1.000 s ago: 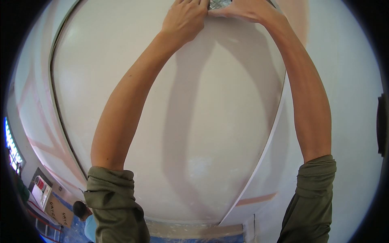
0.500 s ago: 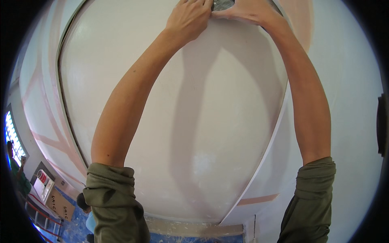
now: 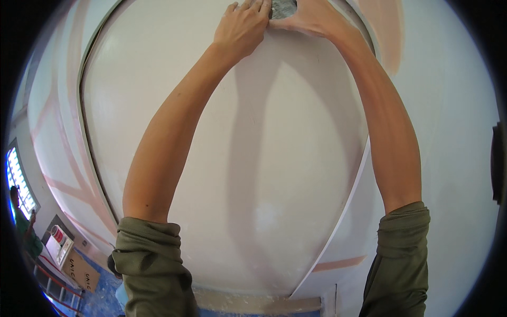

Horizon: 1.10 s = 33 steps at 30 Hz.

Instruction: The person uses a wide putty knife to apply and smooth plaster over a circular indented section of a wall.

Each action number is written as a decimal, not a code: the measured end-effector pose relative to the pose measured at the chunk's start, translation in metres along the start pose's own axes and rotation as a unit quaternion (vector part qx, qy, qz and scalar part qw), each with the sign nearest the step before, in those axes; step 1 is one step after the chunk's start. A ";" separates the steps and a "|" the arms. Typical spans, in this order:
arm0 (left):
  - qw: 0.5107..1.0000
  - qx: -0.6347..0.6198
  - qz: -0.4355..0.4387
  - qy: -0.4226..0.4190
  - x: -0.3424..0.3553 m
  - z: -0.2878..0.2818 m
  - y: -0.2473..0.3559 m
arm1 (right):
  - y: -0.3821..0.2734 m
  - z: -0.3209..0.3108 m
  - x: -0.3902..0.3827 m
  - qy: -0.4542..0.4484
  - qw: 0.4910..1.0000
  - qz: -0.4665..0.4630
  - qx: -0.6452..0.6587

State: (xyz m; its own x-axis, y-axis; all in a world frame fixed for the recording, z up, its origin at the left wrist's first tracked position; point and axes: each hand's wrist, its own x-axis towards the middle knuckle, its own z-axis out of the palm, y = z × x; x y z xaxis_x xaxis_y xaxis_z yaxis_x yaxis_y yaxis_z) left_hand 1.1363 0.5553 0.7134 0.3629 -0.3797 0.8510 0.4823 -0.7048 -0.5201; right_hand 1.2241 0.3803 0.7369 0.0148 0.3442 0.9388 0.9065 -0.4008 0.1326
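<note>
reaching high overhead, both bare arms are stretching up along a pale, smooth panel point(image 3: 232, 158) so that the hands are meeting near its top edge, where a small grey object point(image 3: 283, 7) is sitting between them, mostly cut off by the rim of the view. the left hand point(image 3: 242, 27) is lying palm-down on the panel with fingers curled, its fingertips touching the grey piece from the left, seemingly steadying it against the surface. the right hand point(image 3: 311, 17) is pressing in from the other side, thumb stretched toward the grey piece and pinching or bracing it; i cannot tell how firmly either hand is closing, since the fingers are running out of view. what the grey thing is stays unclear, as too little of it is showing.

the olive sleeves point(image 3: 153, 264) are bunching at the elbows, pushed up by the long reach. a thin dark seam point(image 3: 87, 132) is curving down the panel's left side, and pinkish strips point(image 3: 338, 262) are crossing the surrounding white wall. far down at the left, a bright window point(image 3: 18, 179) and cardboard boxes point(image 3: 79, 267) are showing.
</note>
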 end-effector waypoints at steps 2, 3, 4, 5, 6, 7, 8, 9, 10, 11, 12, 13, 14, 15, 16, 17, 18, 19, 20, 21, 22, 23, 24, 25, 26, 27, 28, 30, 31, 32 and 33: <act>1.000 -0.005 -0.019 0.011 0.003 0.005 -0.001 | 0.002 0.010 0.009 0.012 1.000 -0.017 -0.019; 1.000 0.003 -0.013 0.008 0.001 0.006 0.001 | 0.003 0.011 0.006 -0.003 1.000 -0.007 -0.023; 1.000 0.010 -0.007 0.004 -0.001 0.006 0.001 | 0.004 0.009 0.006 -0.018 0.999 0.002 -0.028; 1.000 0.025 -0.004 0.000 -0.006 0.004 0.002 | 0.002 0.008 0.003 -0.031 0.999 0.007 -0.027; 1.000 0.021 -0.002 0.000 -0.010 0.002 0.002 | -0.004 0.003 -0.001 -0.042 0.999 0.010 -0.016; 1.000 0.017 0.000 -0.001 -0.014 0.000 0.002 | -0.009 -0.002 -0.006 -0.054 0.998 0.013 -0.005; 1.000 0.009 0.002 0.002 -0.012 -0.001 0.002 | -0.010 -0.010 -0.007 -0.065 0.998 0.019 0.000; 1.000 0.001 0.002 0.003 -0.008 -0.003 0.002 | -0.009 -0.014 -0.006 -0.050 0.999 0.014 -0.002; 1.000 -0.007 0.002 0.004 -0.003 -0.005 0.001 | -0.008 -0.016 -0.006 -0.035 0.999 0.009 -0.003; 1.000 -0.012 0.002 0.002 -0.004 -0.005 0.004 | -0.007 -0.014 -0.010 -0.021 1.000 0.003 -0.001; 1.000 -0.015 -0.001 0.003 -0.005 -0.005 0.005 | -0.006 -0.014 -0.010 -0.029 1.000 -0.003 0.001; 1.000 -0.017 -0.004 0.004 -0.007 -0.005 0.005 | -0.007 -0.014 -0.008 -0.037 0.999 -0.008 0.003; 1.000 -0.019 -0.007 0.005 -0.009 -0.006 0.006 | -0.008 -0.013 -0.007 -0.045 0.999 -0.014 0.005; 1.000 -0.018 -0.006 0.007 -0.009 -0.005 0.005 | -0.004 -0.010 -0.003 -0.043 0.999 -0.017 -0.009; 1.000 -0.016 -0.005 0.008 -0.009 -0.004 0.006 | -0.001 -0.007 0.002 -0.041 0.999 -0.019 -0.022; 1.000 -0.014 -0.004 0.010 -0.010 -0.004 0.007 | 0.003 -0.003 0.005 -0.039 0.998 -0.022 -0.035; 1.000 -0.004 -0.005 -0.001 -0.009 -0.004 0.006 | 0.002 -0.004 0.006 -0.049 0.998 -0.013 -0.036; 1.000 0.006 -0.005 -0.012 -0.008 -0.004 0.007 | 0.002 -0.006 0.006 -0.059 0.998 -0.004 -0.036; 1.000 0.016 -0.004 -0.022 -0.007 -0.001 0.008 | 0.002 -0.009 0.005 -0.066 0.997 0.006 -0.037; 1.000 0.018 -0.004 -0.015 -0.004 0.002 0.007 | 0.001 -0.010 0.005 -0.066 0.997 0.014 -0.025; 1.000 0.019 -0.004 -0.007 -0.001 0.004 0.004 | -0.001 -0.010 0.006 -0.067 0.997 0.023 -0.014; 1.000 0.020 -0.002 -0.004 0.000 0.002 0.004 | -0.001 -0.007 0.006 -0.069 0.997 0.033 0.001; 1.000 0.003 -0.008 -0.015 0.001 -0.001 0.005 | 0.000 -0.003 0.005 -0.050 0.998 0.026 -0.005; 1.000 -0.013 -0.014 -0.025 0.000 -0.003 0.005 | 0.001 0.001 0.004 -0.030 0.999 0.019 -0.011; 0.999 -0.027 -0.021 -0.034 -0.002 -0.007 0.004 | -0.003 0.002 0.002 -0.009 1.000 0.009 -0.016; 0.999 -0.022 -0.010 -0.040 -0.005 -0.009 0.004 | -0.003 0.001 -0.003 -0.021 1.000 0.014 -0.005; 0.999 -0.015 0.001 -0.047 -0.010 -0.010 0.004 | -0.002 0.001 -0.012 -0.034 0.999 0.018 0.006; 0.998 -0.001 0.011 -0.060 -0.002 -0.018 0.008 | 0.004 -0.008 -0.012 -0.048 0.999 0.018 0.007; 0.997 0.008 0.009 -0.070 0.003 -0.021 0.010 | 0.005 -0.011 -0.010 -0.052 0.999 0.012 0.001; 0.997 0.015 0.011 -0.080 0.006 -0.022 0.015 | 0.011 -0.010 -0.010 -0.055 0.998 0.011 -0.007; 0.995 -0.002 -0.006 -0.095 0.011 -0.027 0.019 | 0.016 -0.007 -0.003 -0.063 0.998 0.010 -0.006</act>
State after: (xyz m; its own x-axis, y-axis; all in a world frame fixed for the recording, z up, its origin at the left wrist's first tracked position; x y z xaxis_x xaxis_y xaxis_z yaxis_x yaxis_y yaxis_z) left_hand 1.1282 0.5214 0.7148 0.5020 -0.2512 0.8276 0.4837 -0.7117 -0.5094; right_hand 1.2353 0.3669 0.7380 0.0866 0.4397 0.8940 0.9000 -0.4193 0.1191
